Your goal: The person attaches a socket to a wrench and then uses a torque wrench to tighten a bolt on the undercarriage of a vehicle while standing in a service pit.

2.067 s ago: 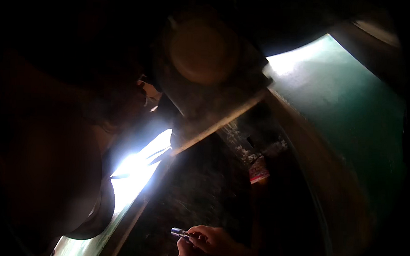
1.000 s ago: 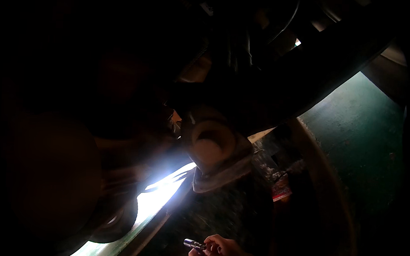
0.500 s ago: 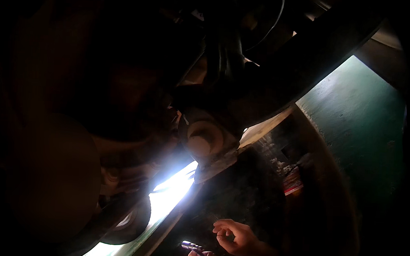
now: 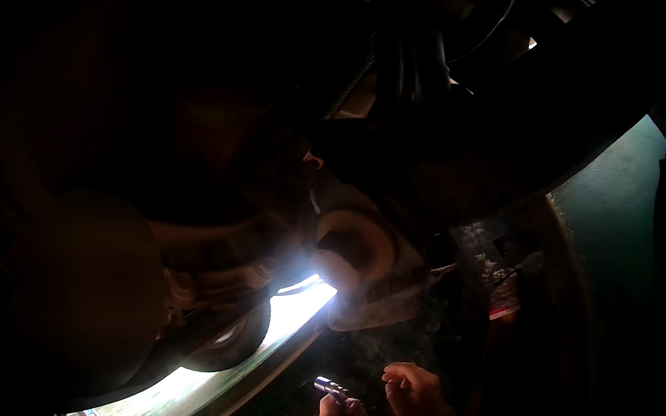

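Observation:
Low in the view, my left hand point(image 4: 331, 412) is closed around a short silver metal cylinder point(image 4: 330, 386) with stepped rings, which points up and to the left. Too little light falls on it to tell its exact kind. To its right is my right hand point(image 4: 412, 390), its fingers curled inward. Whatever may lie inside those fingers is hidden. Above both hands hangs a round-ended metal part point(image 4: 353, 253) of a dark machine or vehicle underside, and neither hand touches it.
A large round dark disc point(image 4: 84, 286) fills the left, with a smaller wheel-like part point(image 4: 230, 341) beside it. Bright light comes through a gap below. A dark beam crosses the upper right. Green floor point(image 4: 616, 191) shows at right, and a red-marked item point(image 4: 504, 305) lies among debris.
The view has shifted, so the machine parts appear farther right and lower. Both hands also appear farther right; the right hand's fingers look more curled. The left still holds the cylinder.

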`<state>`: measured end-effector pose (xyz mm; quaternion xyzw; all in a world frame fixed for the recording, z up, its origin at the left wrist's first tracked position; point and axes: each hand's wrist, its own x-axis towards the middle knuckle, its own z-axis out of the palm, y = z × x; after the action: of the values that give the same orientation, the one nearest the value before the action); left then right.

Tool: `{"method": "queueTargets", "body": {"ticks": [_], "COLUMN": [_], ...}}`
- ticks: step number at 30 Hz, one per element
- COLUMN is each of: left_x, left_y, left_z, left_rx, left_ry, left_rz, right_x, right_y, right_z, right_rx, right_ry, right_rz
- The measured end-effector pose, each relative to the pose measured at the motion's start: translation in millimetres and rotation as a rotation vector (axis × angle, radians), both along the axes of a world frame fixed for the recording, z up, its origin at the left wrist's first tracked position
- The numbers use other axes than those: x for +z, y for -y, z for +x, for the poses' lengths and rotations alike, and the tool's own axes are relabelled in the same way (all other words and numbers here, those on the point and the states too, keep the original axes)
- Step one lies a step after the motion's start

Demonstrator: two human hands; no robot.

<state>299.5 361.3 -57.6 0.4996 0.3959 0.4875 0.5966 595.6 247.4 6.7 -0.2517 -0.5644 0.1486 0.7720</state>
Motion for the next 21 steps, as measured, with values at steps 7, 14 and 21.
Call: {"method": "queueTargets", "body": {"ticks": [7, 14, 21], "left_x": [14, -10, -40], "left_y": [-11, -24, -47], "left_z": [22, 27, 9], "left_rx": [0.116, 0.049, -0.608], "left_ry": [0.135, -0.021, 0.564], "left_rz": [-0.311, -0.04, 0.429], "right_x": [-19, -15, -8], "right_y": [-15, -8, -9], "right_z": [6, 18, 17], "right_rx": [-0.106, -0.138, -0.152], "right_ry": [-0.129, -0.076, -0.037], "right_rz": [0.114, 0.1, 0.086]}}
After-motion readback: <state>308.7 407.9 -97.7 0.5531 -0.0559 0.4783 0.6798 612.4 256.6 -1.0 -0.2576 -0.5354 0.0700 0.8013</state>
